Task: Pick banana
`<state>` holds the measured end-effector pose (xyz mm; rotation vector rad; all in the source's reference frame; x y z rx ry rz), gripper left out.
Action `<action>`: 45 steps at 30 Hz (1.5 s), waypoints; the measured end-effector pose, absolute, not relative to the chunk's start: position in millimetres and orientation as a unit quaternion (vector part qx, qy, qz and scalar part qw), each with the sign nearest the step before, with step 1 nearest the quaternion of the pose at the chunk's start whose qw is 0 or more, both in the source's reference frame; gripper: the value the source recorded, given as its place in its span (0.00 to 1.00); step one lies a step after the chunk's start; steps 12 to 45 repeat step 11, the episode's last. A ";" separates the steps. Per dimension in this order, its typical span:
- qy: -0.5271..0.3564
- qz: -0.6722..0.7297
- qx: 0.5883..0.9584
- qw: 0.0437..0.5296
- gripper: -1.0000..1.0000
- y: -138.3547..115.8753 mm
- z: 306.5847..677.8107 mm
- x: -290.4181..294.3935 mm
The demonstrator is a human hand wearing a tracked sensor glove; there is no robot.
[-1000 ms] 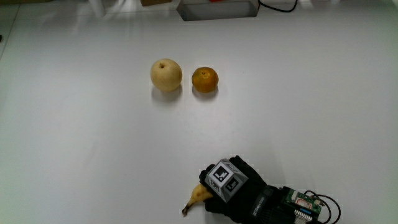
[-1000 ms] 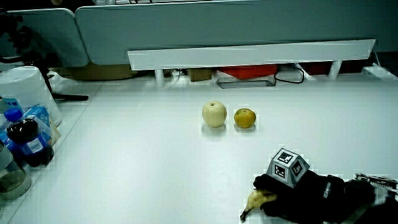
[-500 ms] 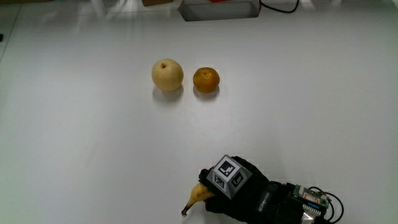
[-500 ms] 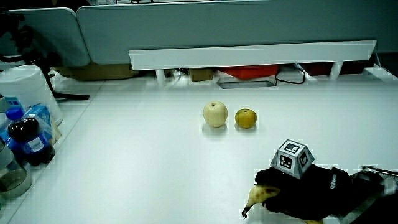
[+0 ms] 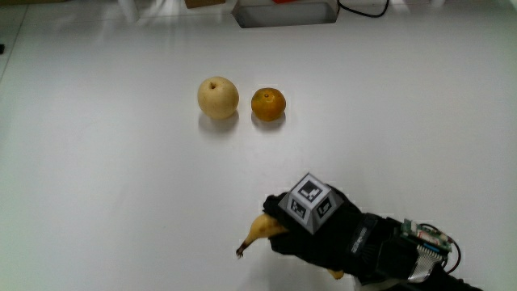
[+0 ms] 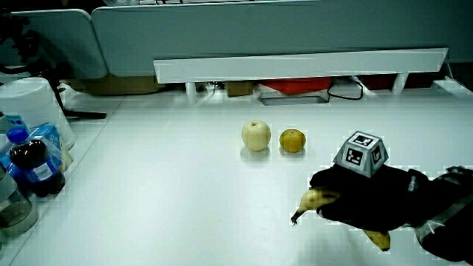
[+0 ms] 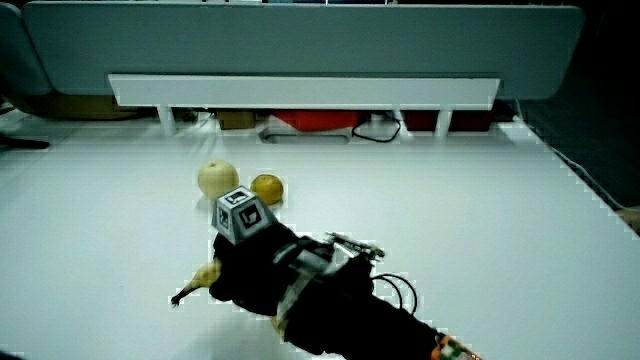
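Note:
The banana (image 5: 260, 232) is yellow with a dark stem tip; the hand (image 5: 311, 228) is shut on it and holds it off the table. Its stem end sticks out past the fingers, and in a side view its blunt end (image 6: 378, 238) shows under the palm. Both side views show the hand (image 6: 369, 203) (image 7: 250, 270) with the banana (image 6: 314, 200) (image 7: 200, 279) raised above the tabletop, nearer to the person than the two round fruits. The patterned cube (image 5: 312, 201) sits on the back of the glove.
A pale apple (image 5: 218, 97) and an orange (image 5: 267, 103) stand side by side farther from the person. Bottles (image 6: 33, 168) and a white container (image 6: 29, 111) stand at the table's edge. A low white partition (image 6: 295, 66) with a cable (image 6: 344, 89) runs along the table.
The hand has lifted off the table with the banana in it. The apple and the orange have not moved.

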<state>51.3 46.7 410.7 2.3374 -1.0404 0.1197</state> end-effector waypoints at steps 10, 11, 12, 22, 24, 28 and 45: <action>-0.332 0.046 0.909 0.248 1.00 -10.8 397.1 65.9; -0.325 0.044 0.913 0.244 1.00 -17.7 397.2 66.3; -0.325 0.044 0.913 0.244 1.00 -17.7 397.2 66.3; -0.325 0.044 0.913 0.244 1.00 -17.7 397.2 66.3; -0.325 0.044 0.913 0.244 1.00 -17.7 397.2 66.3; -0.325 0.044 0.913 0.244 1.00 -17.7 397.2 66.3; -0.325 0.044 0.913 0.244 1.00 -17.7 397.2 66.3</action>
